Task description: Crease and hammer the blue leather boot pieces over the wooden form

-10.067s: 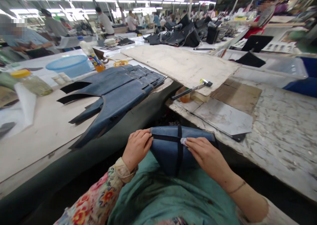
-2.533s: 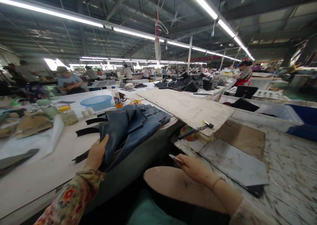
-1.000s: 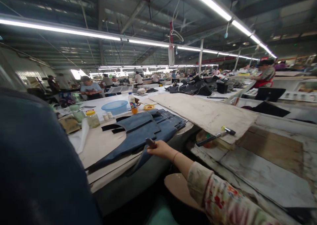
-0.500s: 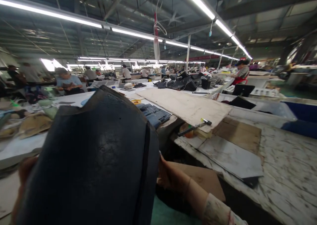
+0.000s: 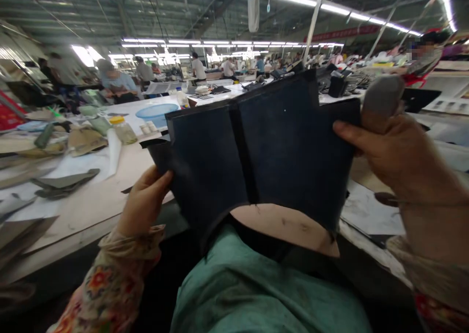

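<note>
Workbench (image 5: 84,210): pale top at far left, with grey cut pieces lying on it.
Jar (image 5: 123,129): yellow-lidded, standing on the bench well behind the hands.
Left hand (image 5: 144,203): closed on the lower left edge of the leather piece, thumb on the near face.
Basin (image 5: 157,114): pale blue, on the far bench.
Leather piece (image 5: 271,147): dark blue panel with a black strip down its middle, held upright in the air between both hands, above the lap.
Board (image 5: 289,225): tan and rounded, on the lap just below the panel.
Right hand (image 5: 397,152): thumb pressed on the panel's upper right corner.
Grey object (image 5: 381,98): rounded, gripped in the right hand's fingers.
</note>
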`<action>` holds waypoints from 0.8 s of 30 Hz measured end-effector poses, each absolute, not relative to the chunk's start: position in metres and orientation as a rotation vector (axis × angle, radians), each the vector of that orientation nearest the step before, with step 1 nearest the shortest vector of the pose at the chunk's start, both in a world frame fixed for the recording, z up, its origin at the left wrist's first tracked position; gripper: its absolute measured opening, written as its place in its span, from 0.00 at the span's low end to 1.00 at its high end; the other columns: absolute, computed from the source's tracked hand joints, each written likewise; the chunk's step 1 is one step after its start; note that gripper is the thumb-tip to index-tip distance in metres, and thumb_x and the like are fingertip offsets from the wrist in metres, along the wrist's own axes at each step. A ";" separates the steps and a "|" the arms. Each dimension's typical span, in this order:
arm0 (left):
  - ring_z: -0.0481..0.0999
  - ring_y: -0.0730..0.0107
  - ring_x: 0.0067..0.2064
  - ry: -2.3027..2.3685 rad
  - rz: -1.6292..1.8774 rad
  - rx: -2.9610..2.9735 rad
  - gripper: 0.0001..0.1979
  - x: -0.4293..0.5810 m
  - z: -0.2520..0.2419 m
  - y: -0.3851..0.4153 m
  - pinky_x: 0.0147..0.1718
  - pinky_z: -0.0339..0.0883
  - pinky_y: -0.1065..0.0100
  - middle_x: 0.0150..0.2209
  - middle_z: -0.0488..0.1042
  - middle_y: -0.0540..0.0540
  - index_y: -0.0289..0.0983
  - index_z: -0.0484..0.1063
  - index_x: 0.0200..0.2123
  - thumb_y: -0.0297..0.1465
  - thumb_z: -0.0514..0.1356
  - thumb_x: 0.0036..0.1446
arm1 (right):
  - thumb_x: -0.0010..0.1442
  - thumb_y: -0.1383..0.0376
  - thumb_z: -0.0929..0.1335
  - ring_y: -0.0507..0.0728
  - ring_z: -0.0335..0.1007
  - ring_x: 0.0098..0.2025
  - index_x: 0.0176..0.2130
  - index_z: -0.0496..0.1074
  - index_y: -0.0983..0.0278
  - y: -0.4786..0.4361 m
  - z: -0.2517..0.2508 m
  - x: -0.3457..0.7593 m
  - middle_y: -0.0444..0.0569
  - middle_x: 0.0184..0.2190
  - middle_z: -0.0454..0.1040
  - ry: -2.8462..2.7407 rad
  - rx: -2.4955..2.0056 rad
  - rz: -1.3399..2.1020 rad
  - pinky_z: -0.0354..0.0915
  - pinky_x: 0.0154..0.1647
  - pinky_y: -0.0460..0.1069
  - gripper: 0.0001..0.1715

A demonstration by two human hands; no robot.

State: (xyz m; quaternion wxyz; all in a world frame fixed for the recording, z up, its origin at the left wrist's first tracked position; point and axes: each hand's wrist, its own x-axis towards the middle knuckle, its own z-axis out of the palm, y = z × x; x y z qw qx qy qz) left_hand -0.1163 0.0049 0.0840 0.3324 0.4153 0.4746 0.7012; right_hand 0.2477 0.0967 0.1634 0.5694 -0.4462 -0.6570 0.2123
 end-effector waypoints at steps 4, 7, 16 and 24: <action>0.71 0.71 0.45 1.137 1.814 1.072 0.18 -0.121 0.047 0.032 0.46 0.65 0.70 0.46 0.75 0.51 0.40 0.73 0.44 0.33 0.65 0.47 | 0.47 0.50 0.70 0.42 0.51 0.21 0.18 0.61 0.67 0.090 0.170 0.243 0.36 0.17 0.58 -1.714 -1.159 0.191 0.50 0.23 0.44 0.26; 0.72 0.72 0.45 1.188 1.767 1.016 0.19 -0.120 0.028 0.043 0.45 0.65 0.70 0.44 0.76 0.53 0.42 0.73 0.42 0.33 0.67 0.43 | 0.47 0.51 0.70 0.41 0.47 0.20 0.17 0.58 0.67 0.096 0.158 0.242 0.36 0.16 0.54 -1.733 -1.186 0.187 0.48 0.21 0.44 0.27; 0.72 0.68 0.45 1.190 1.763 1.038 0.19 -0.120 0.045 0.046 0.44 0.67 0.67 0.45 0.75 0.51 0.42 0.74 0.39 0.33 0.68 0.40 | 0.47 0.46 0.68 0.41 0.48 0.20 0.17 0.62 0.68 0.087 0.170 0.246 0.36 0.15 0.55 -1.740 -1.338 0.102 0.47 0.21 0.43 0.29; 0.74 0.65 0.41 1.343 1.417 0.880 0.23 -0.106 -0.019 0.054 0.46 0.67 0.62 0.39 0.77 0.48 0.38 0.73 0.38 0.31 0.70 0.32 | 0.44 0.37 0.63 0.44 0.51 0.18 0.18 0.62 0.66 0.087 0.148 0.258 0.38 0.13 0.56 -2.012 -1.384 0.123 0.50 0.19 0.45 0.34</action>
